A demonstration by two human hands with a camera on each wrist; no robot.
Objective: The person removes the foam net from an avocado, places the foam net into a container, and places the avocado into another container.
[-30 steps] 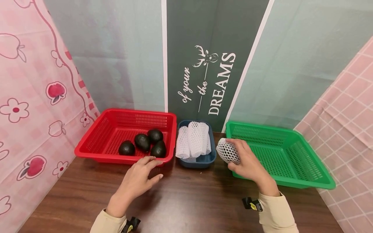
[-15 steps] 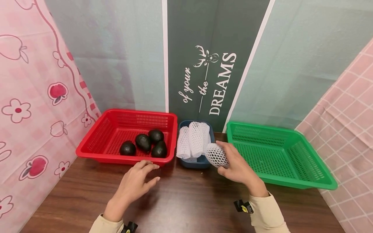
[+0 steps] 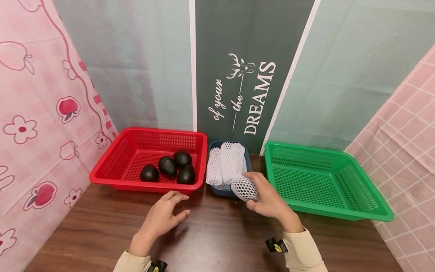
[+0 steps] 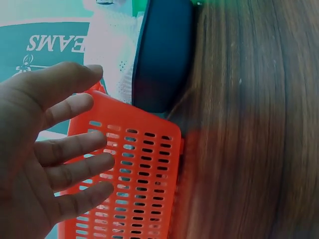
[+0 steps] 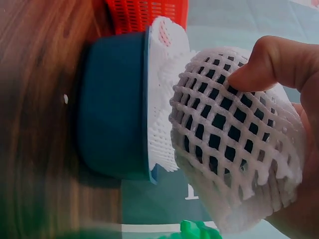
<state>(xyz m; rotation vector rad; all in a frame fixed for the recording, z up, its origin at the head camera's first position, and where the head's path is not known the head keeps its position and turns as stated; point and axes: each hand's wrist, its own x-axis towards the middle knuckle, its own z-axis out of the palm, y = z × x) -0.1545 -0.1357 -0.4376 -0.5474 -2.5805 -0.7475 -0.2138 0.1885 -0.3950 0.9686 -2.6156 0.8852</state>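
My right hand (image 3: 270, 198) grips an avocado wrapped in a white foam net (image 3: 244, 188), held over the front right corner of the blue basket (image 3: 222, 192). Dark avocado skin shows through the mesh in the right wrist view, with the thumb (image 5: 256, 69) pressed on the net. Several more foam nets (image 3: 228, 162) lie in the blue basket. My left hand (image 3: 163, 215) hovers in front of the red basket (image 3: 125, 185), fingers spread and relaxed, holding nothing. Several bare avocados (image 3: 167, 166) sit in the red basket's right half.
A green basket (image 3: 312, 185) with nothing in it stands at the right. The wooden table (image 3: 210, 241) stretches in front of the baskets. Behind them hangs a grey-green cloth (image 3: 159, 75) with printed lettering, and pink cloths flank both sides.
My right hand has carried the netted avocado leftward, from beside the green basket to the blue basket's front corner. My left hand has drawn back slightly from the red basket's rim.
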